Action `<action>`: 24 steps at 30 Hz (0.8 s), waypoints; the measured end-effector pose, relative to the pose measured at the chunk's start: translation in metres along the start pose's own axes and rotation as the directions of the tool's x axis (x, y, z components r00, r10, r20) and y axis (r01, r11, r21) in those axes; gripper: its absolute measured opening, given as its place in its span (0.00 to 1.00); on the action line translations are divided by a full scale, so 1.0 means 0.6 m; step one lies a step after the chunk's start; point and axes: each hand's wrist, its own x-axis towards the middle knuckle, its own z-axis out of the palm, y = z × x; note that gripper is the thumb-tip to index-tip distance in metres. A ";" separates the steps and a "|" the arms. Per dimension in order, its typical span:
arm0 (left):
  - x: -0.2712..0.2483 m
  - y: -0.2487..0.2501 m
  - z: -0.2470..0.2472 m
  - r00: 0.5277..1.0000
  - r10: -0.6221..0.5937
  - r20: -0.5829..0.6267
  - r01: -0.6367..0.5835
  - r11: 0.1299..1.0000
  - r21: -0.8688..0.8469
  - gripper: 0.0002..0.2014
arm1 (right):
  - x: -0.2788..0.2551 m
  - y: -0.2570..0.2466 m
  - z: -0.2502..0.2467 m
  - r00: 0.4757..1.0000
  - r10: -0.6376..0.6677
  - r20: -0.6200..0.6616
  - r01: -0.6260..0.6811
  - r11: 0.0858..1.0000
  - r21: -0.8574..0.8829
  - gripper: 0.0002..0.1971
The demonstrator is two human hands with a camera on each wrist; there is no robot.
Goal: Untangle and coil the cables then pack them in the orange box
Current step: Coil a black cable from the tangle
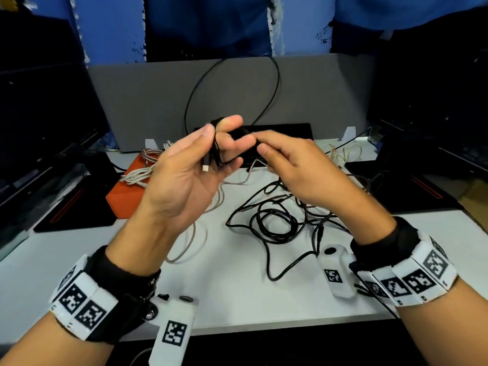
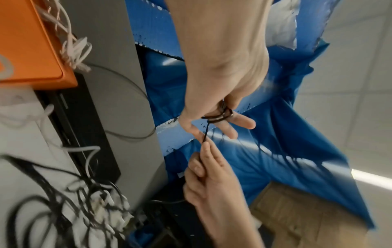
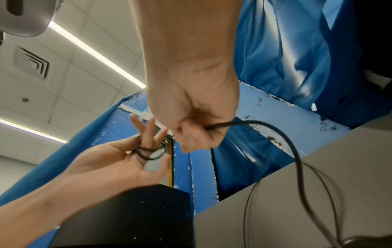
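My left hand [image 1: 219,133] is raised palm-up over the table, with a thin black cable [image 1: 278,77] wound in a small coil [image 2: 218,117] around its fingers. The cable's plug [image 1: 205,169] hangs down by the palm. Just to the right, my right hand [image 1: 260,146] pinches the same cable [image 3: 250,122] between thumb and fingers. From there the cable arcs up in a large loop in front of the grey partition. The orange box [image 1: 124,196] lies open at the left, with white and braided cables [image 1: 140,173] in it.
A tangle of black cables [image 1: 277,220] lies on the white table [image 1: 237,299] under my right hand, and a beige cable [image 1: 190,241] loops beside it. A grey partition [image 1: 148,101] stands behind. Dark monitors [image 1: 39,114] flank both sides, on black bases.
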 end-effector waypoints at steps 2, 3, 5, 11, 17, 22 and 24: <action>0.005 -0.019 -0.006 0.997 0.065 -0.048 -0.058 0.989 0.134 0.21 | -0.002 -0.003 0.009 0.991 0.041 0.124 -0.028 0.994 -0.110 0.12; 0.006 -0.029 -0.006 0.994 0.091 -0.062 -0.077 0.976 0.204 0.20 | -0.005 -0.007 0.014 0.979 0.056 0.195 -0.024 0.987 -0.161 0.10; 0.006 -0.042 -0.004 0.989 0.124 -0.079 -0.087 0.927 0.364 0.18 | -0.012 -0.018 0.018 0.944 0.065 0.324 0.018 0.969 -0.248 0.12; 0.005 -0.044 -0.016 0.966 0.244 0.088 -0.195 0.459 0.867 0.13 | -0.022 -0.051 -0.005 0.934 -0.037 0.354 0.116 0.972 -0.203 0.12; 0.002 -0.011 -0.015 0.967 -0.112 0.228 -0.081 0.714 0.695 0.18 | -0.017 -0.047 -0.035 0.999 -0.030 0.030 0.028 0.998 0.062 0.09; -0.004 0.003 -0.015 0.945 -0.197 0.262 0.084 0.919 0.386 0.17 | -0.011 -0.039 -0.016 0.994 -0.078 0.075 0.072 0.993 0.090 0.10; -0.004 0.002 -0.017 0.937 -0.206 0.283 0.080 0.914 0.398 0.16 | -0.010 -0.036 -0.012 0.993 -0.082 0.086 0.075 0.993 0.087 0.11</action>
